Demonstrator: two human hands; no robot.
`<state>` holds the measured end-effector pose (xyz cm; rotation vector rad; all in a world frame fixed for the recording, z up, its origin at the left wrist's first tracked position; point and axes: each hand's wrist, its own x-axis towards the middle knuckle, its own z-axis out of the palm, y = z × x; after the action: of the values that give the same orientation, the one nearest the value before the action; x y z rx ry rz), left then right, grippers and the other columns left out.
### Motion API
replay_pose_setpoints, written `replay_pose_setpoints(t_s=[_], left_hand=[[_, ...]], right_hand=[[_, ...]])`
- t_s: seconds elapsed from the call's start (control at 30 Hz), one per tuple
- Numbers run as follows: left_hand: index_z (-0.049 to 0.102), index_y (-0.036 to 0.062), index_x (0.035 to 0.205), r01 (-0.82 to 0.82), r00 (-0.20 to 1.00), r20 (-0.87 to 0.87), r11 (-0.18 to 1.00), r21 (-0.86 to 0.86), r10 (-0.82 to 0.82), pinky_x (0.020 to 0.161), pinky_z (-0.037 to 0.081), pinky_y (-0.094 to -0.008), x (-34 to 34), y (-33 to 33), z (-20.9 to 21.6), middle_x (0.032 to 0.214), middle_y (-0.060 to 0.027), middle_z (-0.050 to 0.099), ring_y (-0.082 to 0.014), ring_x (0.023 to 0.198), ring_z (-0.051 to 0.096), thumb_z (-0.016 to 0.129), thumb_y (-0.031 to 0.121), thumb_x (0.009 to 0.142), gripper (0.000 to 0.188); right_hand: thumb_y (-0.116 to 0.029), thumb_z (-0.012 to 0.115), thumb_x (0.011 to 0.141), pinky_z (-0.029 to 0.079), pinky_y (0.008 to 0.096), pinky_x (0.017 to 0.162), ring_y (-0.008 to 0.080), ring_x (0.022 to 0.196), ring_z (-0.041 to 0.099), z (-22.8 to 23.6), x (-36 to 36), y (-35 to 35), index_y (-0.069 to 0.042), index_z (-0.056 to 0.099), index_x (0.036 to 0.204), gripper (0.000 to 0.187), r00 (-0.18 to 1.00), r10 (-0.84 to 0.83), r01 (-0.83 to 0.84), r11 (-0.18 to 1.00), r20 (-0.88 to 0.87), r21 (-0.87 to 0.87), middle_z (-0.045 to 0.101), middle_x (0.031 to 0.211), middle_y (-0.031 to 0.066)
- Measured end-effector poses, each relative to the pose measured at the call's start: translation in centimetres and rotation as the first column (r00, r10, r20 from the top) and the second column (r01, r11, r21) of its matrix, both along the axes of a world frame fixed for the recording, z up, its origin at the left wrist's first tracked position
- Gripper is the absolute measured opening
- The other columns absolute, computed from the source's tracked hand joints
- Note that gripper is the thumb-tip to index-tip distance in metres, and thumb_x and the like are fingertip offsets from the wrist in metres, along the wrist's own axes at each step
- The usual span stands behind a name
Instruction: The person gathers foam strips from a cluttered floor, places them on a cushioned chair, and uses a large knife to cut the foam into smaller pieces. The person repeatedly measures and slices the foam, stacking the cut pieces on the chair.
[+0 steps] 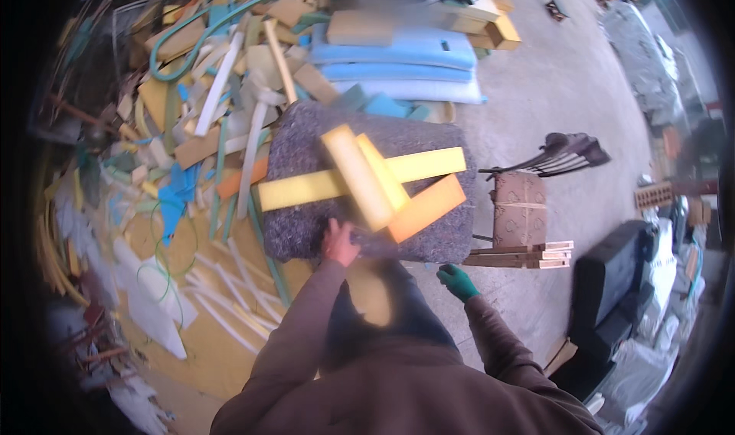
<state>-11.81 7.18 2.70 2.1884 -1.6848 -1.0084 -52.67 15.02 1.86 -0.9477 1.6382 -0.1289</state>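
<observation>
A worker's bare left hand, fingers partly bent, reaches the lower edge of a mottled grey felt pad at the center of the frame; whether it grips anything cannot be told. The right hand, in a green glove, hangs apart from the pad at its lower right, fingers curled, its grasp too small to make out. Yellow foam strips lie crossed on the pad's middle, an orange-yellow foam block angled beside them at right. Foam offcuts heap across the upper left, with blue foam slabs stacked at upper center. On the concrete floor to the right stand a patterned brown box and wooden slats; a dark sofa sits at lower right.
</observation>
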Motion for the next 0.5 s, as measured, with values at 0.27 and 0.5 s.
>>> replay_pose_setpoints(t_s=[0.27,0.5], left_hand=[[0.057,0.0116,0.143,0.07,0.958,-0.27,0.993,-0.095,-0.094,0.109,0.053,-0.0503,9.3,-2.4,-1.1,0.136,-0.0213,0.052,-0.0461,0.128,0.06,0.088,0.013,0.081,0.07],[0.063,0.0071,0.142,0.202,0.954,-0.217,0.978,-0.04,-0.206,0.103,0.057,-0.0439,22.7,3.2,-8.1,0.127,-0.0199,0.067,-0.0342,0.116,0.068,0.09,0.019,0.083,0.066]], right_hand=[[-0.031,0.074,0.102,0.058,0.035,0.079,0.0177,0.089,0.074,3.9,6.3,13.7,-0.002,0.072,0.132,0.042,0.881,-0.473,0.469,0.878,0.018,0.098,0.076,0.108,0.0084],[-0.03,0.071,0.102,0.058,0.0395,0.068,0.0248,0.079,0.077,2.6,11.1,29.2,-0.008,0.071,0.124,0.03,0.644,-0.762,0.741,0.602,-0.061,0.299,0.076,0.107,0.0096]])
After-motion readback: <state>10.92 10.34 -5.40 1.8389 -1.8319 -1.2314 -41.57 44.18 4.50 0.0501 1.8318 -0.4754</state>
